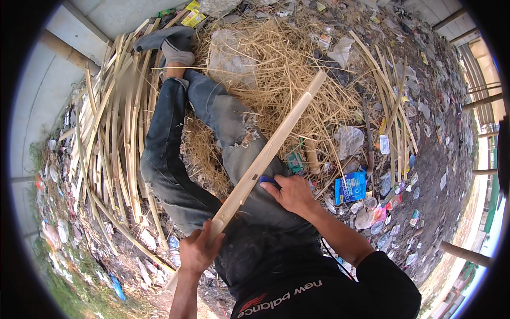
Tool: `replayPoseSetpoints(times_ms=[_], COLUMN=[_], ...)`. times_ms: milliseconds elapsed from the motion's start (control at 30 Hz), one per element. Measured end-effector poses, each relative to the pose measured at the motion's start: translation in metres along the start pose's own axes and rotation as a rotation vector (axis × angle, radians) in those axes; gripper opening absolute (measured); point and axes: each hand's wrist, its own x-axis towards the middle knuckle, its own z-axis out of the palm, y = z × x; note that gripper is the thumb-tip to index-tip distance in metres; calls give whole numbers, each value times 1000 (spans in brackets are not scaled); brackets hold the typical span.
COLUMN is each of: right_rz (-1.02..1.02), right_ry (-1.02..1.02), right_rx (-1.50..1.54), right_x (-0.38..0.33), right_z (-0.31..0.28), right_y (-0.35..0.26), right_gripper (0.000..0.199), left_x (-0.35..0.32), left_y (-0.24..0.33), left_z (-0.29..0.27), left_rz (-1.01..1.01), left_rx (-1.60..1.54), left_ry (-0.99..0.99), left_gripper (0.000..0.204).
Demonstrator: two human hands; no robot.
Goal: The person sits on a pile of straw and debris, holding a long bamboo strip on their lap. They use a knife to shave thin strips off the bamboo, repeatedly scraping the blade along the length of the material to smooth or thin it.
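Note:
A long pale split-bamboo slat [267, 152] lies slantwise over my thighs, its far end pointing to the upper right. My left hand [197, 249] is closed round its near part, by my hip. Beside the slat's middle, over my thigh, my right hand [294, 194] is closed on a small blue object [270, 181], whose kind I cannot make out. A small dark mark shows on the slat close to it, and a thin sliver sticks out from the edge further down. My legs, in worn dark jeans [172, 159], stretch out across the ground.
Many bamboo strips [119, 133] are heaped at the left along a pale wall [40, 101]. Straw-like shavings [287, 48] cover the ground ahead. More strips [390, 101] lie at the right, among litter and a blue packet [350, 187]. A pole [465, 254] juts in at the right edge.

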Motion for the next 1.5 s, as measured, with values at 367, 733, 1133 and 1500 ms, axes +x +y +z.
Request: replayPoseSetpoints(times_ms=[367, 733, 1133, 1500], right_rz=[130, 369, 129, 68], right_ry=[225, 659, 68, 225], right_rx=[-95, -1, 84, -108], right_x=[30, 89, 37, 79], right_z=[-25, -171, -63, -56], right_y=[44, 199, 40, 77], right_gripper=[64, 81, 62, 61], left_x=[-44, -89, -36, -45], left_y=[-29, -68, -76, -76], left_z=[-26, 7, 36, 34], left_rz=[-57, -24, 48, 115], left_rx=[-40, -89, 9, 89], left_ry=[-79, 29, 88, 134], left_gripper=[53, 55, 62, 59])
